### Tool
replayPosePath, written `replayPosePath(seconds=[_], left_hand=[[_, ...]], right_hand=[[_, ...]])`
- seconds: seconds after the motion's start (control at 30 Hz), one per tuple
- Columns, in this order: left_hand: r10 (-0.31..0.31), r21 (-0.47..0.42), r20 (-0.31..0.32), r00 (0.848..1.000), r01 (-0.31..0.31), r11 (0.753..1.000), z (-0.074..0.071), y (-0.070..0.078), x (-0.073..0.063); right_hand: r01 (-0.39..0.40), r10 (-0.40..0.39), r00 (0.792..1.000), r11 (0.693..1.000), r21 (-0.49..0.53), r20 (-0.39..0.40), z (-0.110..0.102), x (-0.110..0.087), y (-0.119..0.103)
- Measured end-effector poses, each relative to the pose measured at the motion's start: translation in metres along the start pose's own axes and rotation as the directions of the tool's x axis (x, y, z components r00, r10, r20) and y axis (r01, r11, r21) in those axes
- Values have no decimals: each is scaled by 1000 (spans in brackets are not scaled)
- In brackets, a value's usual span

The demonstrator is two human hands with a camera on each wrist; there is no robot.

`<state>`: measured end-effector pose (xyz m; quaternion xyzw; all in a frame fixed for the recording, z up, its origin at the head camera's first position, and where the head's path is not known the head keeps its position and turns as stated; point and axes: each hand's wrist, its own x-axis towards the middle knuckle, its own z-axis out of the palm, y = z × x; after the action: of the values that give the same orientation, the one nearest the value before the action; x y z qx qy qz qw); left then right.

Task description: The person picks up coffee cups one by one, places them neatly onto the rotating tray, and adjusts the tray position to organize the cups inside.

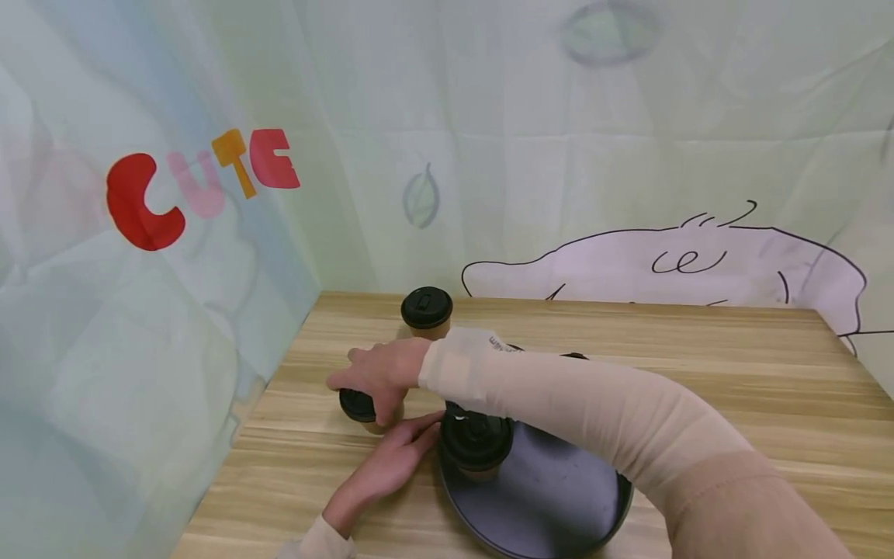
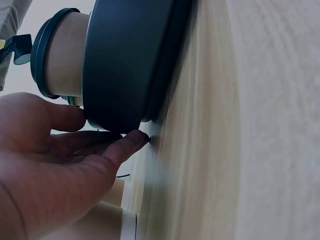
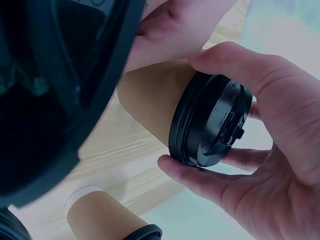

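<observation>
My right hand [image 1: 382,373] reaches across to the left and holds a paper coffee cup [image 3: 155,100] near its top, thumb and fingers spread around the black lid [image 3: 210,120]. The brown cup stands on the wooden table. My left hand [image 1: 401,458] grips the left edge of a round dark tray [image 1: 552,493]. In the left wrist view its thumb lies at the rim and its fingers [image 2: 125,147] at the lower edge. A lidded coffee cup [image 1: 477,442] stands on the tray near that edge. My right sleeve hides the tray's far part.
Another lidded cup [image 1: 427,310] stands farther back on the table [image 1: 733,373]. Black lid edges [image 1: 575,355] peek out behind my right forearm. Printed fabric sheets [image 1: 377,140] hang behind and to the left of the table.
</observation>
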<state>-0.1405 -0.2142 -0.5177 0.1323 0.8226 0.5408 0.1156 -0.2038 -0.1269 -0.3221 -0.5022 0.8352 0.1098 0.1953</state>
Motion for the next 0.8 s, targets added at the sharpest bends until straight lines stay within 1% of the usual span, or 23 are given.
replayPosePath(seconds=[0.03,0.2,0.23,0.27,0.33,0.37,0.47,0.5,0.57,0.6,0.67,0.7,0.8], left_hand=[[7,-8,4,1000,-7,1000,0,-14,4],[29,14,1,1000,-29,999,1,-9,4],[39,20,3,999,-39,999,1,-8,4],[62,36,6,998,-62,997,1,-7,4],[86,36,12,996,-86,996,1,7,0],[105,56,11,994,-105,993,1,14,-2],[145,80,23,989,-146,986,0,42,-10],[130,70,25,991,-131,989,0,54,-14],[116,80,27,993,-118,990,0,66,-17],[96,66,29,995,-97,993,0,72,-18],[67,69,25,997,-69,995,1,79,-20],[37,54,17,999,-38,998,3,83,-21],[12,58,3,1000,-12,998,4,87,-21]], right_hand=[[-2,2,1000,1000,-6,1,0,0,0],[-16,16,1000,1000,-3,3,-3,1,2],[-20,20,1000,1000,0,5,-4,1,3],[-24,24,1000,1000,2,6,-4,0,3],[-32,32,999,999,2,9,-6,-2,4],[-36,36,999,999,0,8,-7,-3,5],[-43,43,999,999,-6,2,-10,-7,8],[-42,42,999,999,-11,-3,-11,-8,9],[-39,38,999,999,-23,-13,-12,-11,11],[-34,34,999,999,-29,-17,-13,-12,12],[-29,28,999,999,-38,-25,-14,-15,16],[-25,24,999,999,-38,-28,-15,-17,18],[-22,20,999,999,-31,-39,-17,-23,25]])
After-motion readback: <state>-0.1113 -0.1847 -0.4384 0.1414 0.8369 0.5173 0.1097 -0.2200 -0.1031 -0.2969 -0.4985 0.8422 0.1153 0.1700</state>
